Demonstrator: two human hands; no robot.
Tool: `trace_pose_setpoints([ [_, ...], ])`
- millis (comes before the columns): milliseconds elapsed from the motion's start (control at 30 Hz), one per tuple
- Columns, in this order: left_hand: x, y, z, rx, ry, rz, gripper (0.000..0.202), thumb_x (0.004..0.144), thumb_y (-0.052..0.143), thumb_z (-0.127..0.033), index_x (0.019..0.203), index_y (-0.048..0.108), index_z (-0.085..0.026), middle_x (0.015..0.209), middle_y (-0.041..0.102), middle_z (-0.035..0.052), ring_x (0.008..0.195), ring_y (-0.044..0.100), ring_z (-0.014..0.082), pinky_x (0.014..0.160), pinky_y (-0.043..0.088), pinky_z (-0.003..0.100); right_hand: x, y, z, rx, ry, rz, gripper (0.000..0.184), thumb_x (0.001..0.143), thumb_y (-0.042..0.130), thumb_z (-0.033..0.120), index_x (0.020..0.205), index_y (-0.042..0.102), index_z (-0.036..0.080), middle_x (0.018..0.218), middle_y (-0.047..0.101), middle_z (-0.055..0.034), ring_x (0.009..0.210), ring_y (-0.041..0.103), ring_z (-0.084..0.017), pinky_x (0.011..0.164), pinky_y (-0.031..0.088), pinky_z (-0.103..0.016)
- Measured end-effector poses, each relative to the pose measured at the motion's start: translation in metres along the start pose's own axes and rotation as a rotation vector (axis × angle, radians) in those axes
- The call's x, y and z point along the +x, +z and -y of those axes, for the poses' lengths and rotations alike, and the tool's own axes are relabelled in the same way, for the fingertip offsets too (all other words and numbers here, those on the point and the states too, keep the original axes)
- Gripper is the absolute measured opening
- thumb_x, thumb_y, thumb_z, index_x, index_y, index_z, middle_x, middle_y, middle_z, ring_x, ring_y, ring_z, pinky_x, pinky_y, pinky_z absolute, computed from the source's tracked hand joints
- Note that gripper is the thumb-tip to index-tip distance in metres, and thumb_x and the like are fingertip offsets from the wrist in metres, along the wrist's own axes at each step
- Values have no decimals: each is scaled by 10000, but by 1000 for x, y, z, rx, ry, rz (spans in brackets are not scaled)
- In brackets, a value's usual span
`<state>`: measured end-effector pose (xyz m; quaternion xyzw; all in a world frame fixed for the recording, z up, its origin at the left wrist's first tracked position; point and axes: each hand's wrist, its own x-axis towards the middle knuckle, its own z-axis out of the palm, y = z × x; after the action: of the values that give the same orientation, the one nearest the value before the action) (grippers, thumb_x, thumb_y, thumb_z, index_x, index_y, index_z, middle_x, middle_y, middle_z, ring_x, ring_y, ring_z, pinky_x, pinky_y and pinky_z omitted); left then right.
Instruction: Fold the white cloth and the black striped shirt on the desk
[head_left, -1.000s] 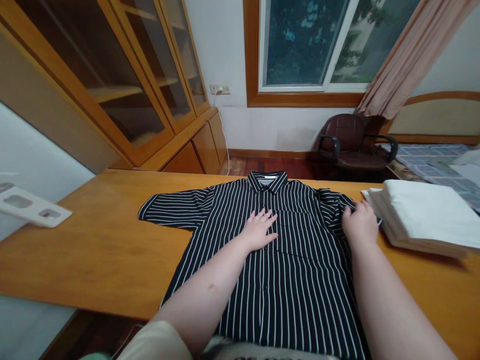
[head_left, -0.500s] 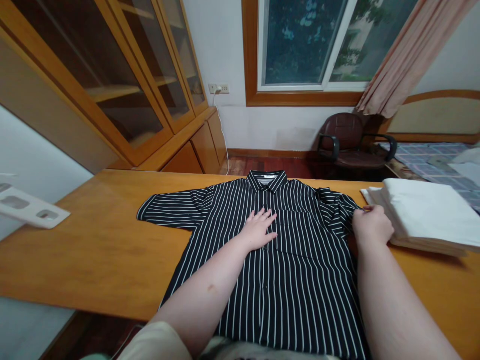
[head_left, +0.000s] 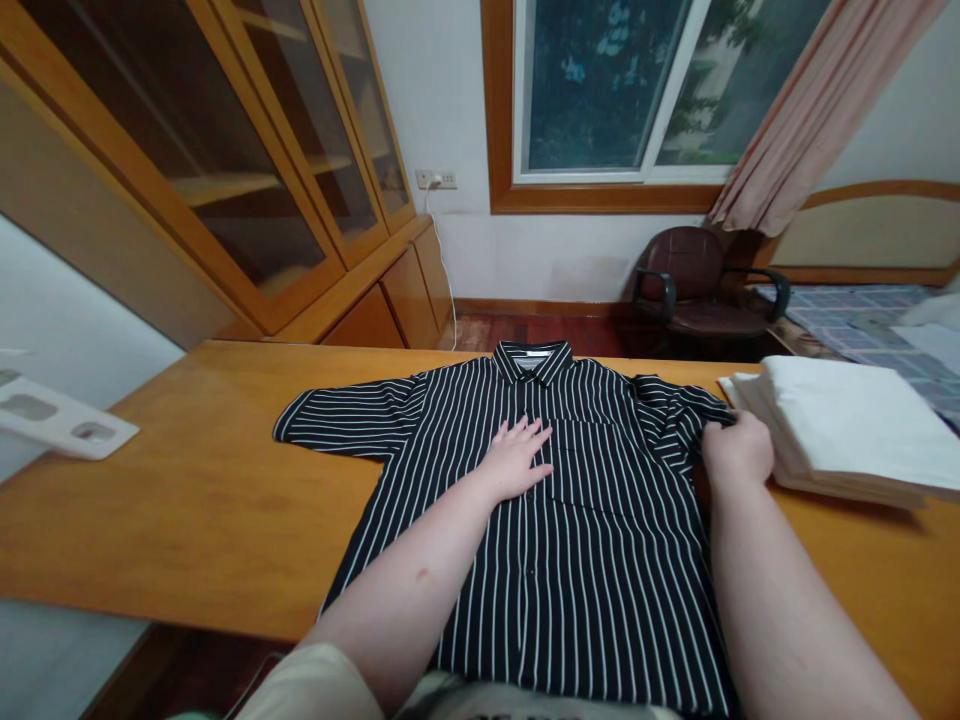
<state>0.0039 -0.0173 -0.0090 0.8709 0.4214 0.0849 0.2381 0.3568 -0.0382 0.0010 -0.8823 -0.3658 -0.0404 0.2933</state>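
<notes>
Head view: rests left hand flat, ungripping, on the striped button-up shirt, front-up on the wooden table; clenches right hand, looser a second ago, on the end of the right-side sleeve, apparently gaining firmer control.

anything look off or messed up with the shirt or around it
The sleeve by the right hand looks askew: it is creased and bunched, its end gripped in that hand, while the opposite sleeve of the striped collared shirt lies fairly flat. I see no spill or tear.
</notes>
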Motion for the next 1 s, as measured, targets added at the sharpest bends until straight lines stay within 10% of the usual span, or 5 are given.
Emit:
trace_pose_setpoints([
  [133,1,0,-2,-209,6,-135,488,858,504,-396,1325,471,-258,1423,417,58,1372,242,247,1129,78,501,-16,-8,20,230,-366,-307,312,738,505,225,1013,618,131,975,624,-143,1006,560,-298,894,438,-460],
  [333,1,-4,-11,-1032,53,-126,504,869,523,-288,1359,409,-245,1355,477,134,1194,506,238,1008,373,465,-57,2,58,518,-853,105,323,765,579,246,1087,576,212,1160,591,-93,1125,521,-233,999,392,-439],
  [533,-1,3,-17,-1292,-53,128,708,835,600,-301,1441,235,-301,1475,286,170,1216,489,251,1002,383,455,-80,7,70,716,-810,667,501,813,560,360,1292,448,263,1445,354,-99,1191,498,-244,895,481,-417],
  [733,0,1,-15,-1154,-64,138,669,834,596,-310,1426,284,-313,1473,311,131,1243,463,245,1026,366,460,-52,3,55,260,-652,262,379,838,496,372,1161,563,186,1246,560,-123,1192,473,-278,1011,351,-463],
  [1000,1,1,-14,-1039,-88,110,488,815,597,-331,1291,516,-258,1406,438,48,1296,396,224,1104,261,447,-47,6,52,30,-714,507,367,850,468,436,1028,649,172,1046,660,-112,988,594,-261,885,453,-392],
])
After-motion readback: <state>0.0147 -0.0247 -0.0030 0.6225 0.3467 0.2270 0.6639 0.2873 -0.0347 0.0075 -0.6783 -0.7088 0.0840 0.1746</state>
